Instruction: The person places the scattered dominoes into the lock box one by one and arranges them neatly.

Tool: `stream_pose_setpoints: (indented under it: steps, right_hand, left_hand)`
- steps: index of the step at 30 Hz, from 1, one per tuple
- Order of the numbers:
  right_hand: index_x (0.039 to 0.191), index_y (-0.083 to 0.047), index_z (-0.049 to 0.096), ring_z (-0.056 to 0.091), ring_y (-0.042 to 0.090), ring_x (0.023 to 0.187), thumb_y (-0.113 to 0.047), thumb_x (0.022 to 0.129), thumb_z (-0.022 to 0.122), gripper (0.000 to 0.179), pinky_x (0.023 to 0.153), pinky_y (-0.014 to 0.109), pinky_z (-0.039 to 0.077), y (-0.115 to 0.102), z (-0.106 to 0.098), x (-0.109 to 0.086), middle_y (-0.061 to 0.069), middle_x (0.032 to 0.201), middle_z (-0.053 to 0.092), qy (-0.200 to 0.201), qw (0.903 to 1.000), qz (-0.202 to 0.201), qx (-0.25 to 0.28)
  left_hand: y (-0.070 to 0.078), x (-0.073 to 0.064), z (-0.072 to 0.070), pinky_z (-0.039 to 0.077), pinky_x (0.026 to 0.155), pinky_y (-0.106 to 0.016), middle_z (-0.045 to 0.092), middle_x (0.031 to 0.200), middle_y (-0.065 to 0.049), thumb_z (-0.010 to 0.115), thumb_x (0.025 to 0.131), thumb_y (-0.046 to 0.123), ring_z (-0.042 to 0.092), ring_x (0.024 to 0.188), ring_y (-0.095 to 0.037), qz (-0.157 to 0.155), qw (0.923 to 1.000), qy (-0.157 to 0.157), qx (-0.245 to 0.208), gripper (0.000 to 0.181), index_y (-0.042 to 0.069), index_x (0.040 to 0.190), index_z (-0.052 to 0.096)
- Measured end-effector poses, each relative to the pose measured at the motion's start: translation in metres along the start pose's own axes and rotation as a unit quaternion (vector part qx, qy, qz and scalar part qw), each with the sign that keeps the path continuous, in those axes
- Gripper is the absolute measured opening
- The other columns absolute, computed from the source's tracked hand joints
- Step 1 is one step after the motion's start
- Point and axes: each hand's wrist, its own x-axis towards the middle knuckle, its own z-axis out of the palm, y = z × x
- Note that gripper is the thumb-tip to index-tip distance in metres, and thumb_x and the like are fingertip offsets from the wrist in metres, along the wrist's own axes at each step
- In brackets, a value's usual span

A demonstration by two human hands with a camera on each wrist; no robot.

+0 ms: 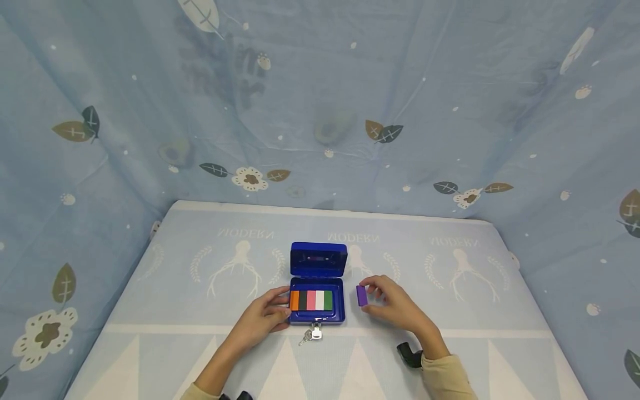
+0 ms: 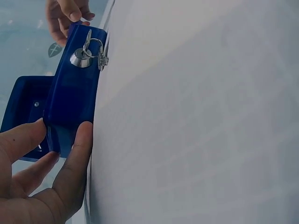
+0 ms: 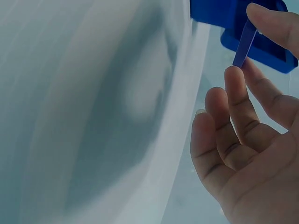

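Observation:
A blue metal cash box (image 1: 317,319) stands on the table with its lid (image 1: 318,272) raised. Inside lies a row of coloured blocks (image 1: 311,300): orange, black, pink, white and green. Keys (image 1: 305,336) hang from the lock (image 2: 81,58) on the front wall. At the left end of the box, my left hand (image 1: 262,319) rests its fingertips against the wall and edge, the fingers only slightly bent. My right hand (image 1: 392,303) pinches a purple block (image 1: 361,295) between thumb and fingers, a little to the right of the box. Its narrow side shows in the right wrist view.
Pale blue cloth printed with antlers and triangles covers the table (image 1: 400,344). Leaf-patterned blue curtains (image 1: 310,100) surround it at the back and sides. A black wrist strap piece (image 1: 410,355) sits by the right wrist.

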Motion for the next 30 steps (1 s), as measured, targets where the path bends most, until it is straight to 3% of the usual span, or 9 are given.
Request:
stream_pose_setpoints:
  steps: [22,26,30]
  right_hand:
    - [0.122,-0.010,0.062,0.053,0.026,0.085,-0.015,0.081,0.083,0.047,0.071,0.028,0.047,-0.021,0.035,0.028,0.009,0.097,0.056,-0.016,0.9996,-0.022,-0.004]
    - [0.119,-0.011,0.063,0.047,0.020,0.083,-0.016,0.080,0.083,0.044,0.069,0.028,0.043,-0.025,0.040,0.032,0.007,0.091,0.051,-0.024,0.9993,-0.013,-0.027]
    - [0.116,-0.011,0.064,0.045,0.015,0.083,-0.018,0.078,0.084,0.044,0.069,0.029,0.044,-0.031,0.043,0.036,0.002,0.090,0.050,-0.030,0.9954,0.011,-0.091]
  left_hand:
    - [0.000,0.001,-0.001,0.062,0.081,-0.037,0.053,0.133,-0.024,0.067,0.095,0.006,0.063,0.110,-0.031,-0.005,1.0000,-0.002,0.002,0.057,0.003,0.148,0.045]
    - [0.000,0.002,-0.001,0.062,0.081,-0.037,0.053,0.133,-0.025,0.067,0.095,0.006,0.063,0.109,-0.031,-0.003,1.0000,-0.002,0.001,0.057,0.002,0.148,0.045]
    - [0.000,0.002,-0.002,0.062,0.081,-0.037,0.052,0.134,-0.026,0.067,0.094,0.005,0.063,0.109,-0.031,-0.002,1.0000,-0.003,-0.002,0.058,0.002,0.148,0.045]
